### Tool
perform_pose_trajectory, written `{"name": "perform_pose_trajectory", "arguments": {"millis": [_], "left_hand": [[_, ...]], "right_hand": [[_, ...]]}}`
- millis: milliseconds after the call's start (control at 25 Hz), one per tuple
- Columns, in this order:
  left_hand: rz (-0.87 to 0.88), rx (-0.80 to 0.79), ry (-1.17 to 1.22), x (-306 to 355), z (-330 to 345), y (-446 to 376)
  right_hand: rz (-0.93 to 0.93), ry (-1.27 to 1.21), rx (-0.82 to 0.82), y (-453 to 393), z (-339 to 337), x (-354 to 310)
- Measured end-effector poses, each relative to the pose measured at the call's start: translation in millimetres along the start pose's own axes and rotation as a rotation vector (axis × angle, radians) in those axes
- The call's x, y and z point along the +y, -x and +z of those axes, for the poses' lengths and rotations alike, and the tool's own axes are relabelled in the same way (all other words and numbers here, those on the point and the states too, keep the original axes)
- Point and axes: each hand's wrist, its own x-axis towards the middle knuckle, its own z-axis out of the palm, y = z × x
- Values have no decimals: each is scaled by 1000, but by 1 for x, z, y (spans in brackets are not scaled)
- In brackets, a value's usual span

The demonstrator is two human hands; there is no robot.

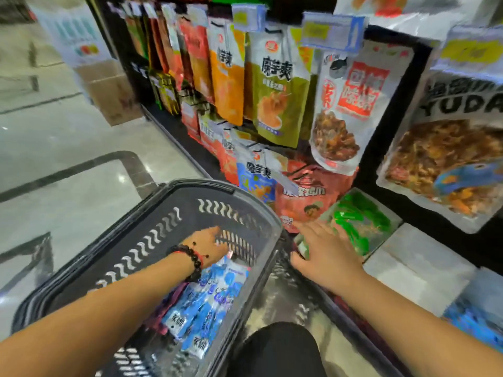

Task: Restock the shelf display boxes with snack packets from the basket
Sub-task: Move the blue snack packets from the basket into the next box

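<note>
A black plastic basket [152, 240] stands on the floor in front of me, with several blue and white snack packets [206, 303] lying in its bottom. My left hand [209, 246], a bead bracelet on its wrist, reaches down into the far end of the basket just above the packets; whether its fingers hold one I cannot tell. My right hand [324, 251] lies flat with fingers spread on the green snack packets [362, 221] in a display box [351, 197] on the lowest shelf, to the right of the basket.
Hanging snack bags [269, 88] fill the black rack above the display box. A red packet display [307, 194] sits behind the green one, white boxes [416, 265] to its right. A cardboard carton [109, 88] stands on the tiled floor at the rack's far end. My dark knee [280, 352] is below.
</note>
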Motion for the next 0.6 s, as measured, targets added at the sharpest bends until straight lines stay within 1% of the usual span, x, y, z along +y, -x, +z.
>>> {"name": "perform_pose_trajectory", "arguments": {"millis": [80,200,240,360,440,520,600], "left_hand": [[-79,-57,-36,-22,23,-8],[-205,-225,-84,-58,83,-28],[-242,-275,-96,-66,105,-31],[-341,-348,-97,-77,145,-24],[-364,-346,-129,-89,171,-25],[-406,-333,-145,-101,190,-31],[-403,-269,-126,-110,203,-35]], "right_hand": [[-1,-57,-15,-1,9,-10],[-10,-115,-50,-3,25,-19],[-12,-137,-48,-3,27,-21],[-24,-173,-11,0,23,-29],[-36,-164,4,4,22,-31],[-31,-161,-21,7,21,-29],[-14,-164,-55,9,21,-26]]}}
